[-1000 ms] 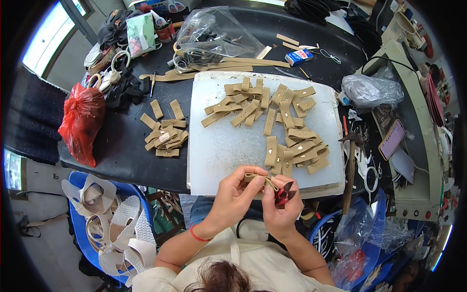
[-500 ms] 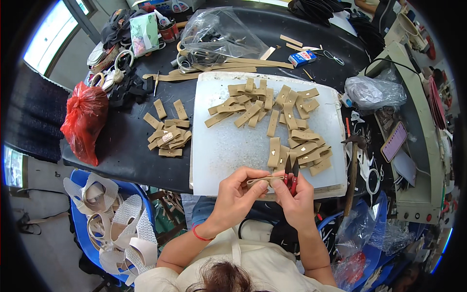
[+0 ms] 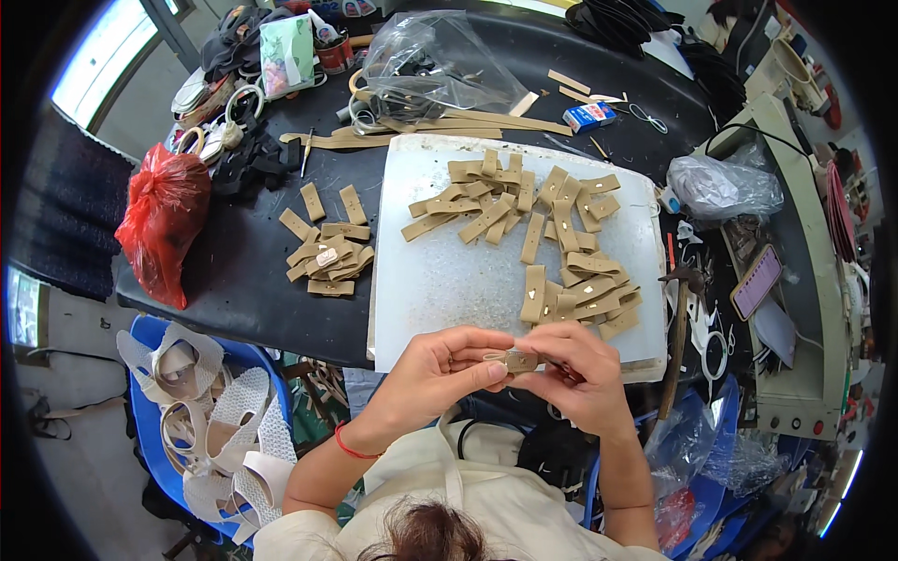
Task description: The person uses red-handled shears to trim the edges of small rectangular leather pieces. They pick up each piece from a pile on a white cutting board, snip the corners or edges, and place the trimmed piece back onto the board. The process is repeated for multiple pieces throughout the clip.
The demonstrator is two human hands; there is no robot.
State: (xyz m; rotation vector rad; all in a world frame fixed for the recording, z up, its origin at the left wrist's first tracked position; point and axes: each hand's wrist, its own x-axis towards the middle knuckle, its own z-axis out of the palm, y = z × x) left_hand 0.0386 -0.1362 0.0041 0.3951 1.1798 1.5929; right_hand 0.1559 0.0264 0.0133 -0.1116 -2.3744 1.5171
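So the tan strap point(image 3: 522, 361) is by the near edge of the white board point(image 3: 458, 290), left hand point(image 3: 438, 372) and right hand point(image 3: 586, 379) both pinching it, and imo it looks light, soft and bendy, so grab its 2 ends.

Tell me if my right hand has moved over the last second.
Yes. Judged against the white board, your right hand has shifted to the right, closer to the board's right edge.

Straps point(image 3: 533, 237) on the board point(image 3: 444, 285)
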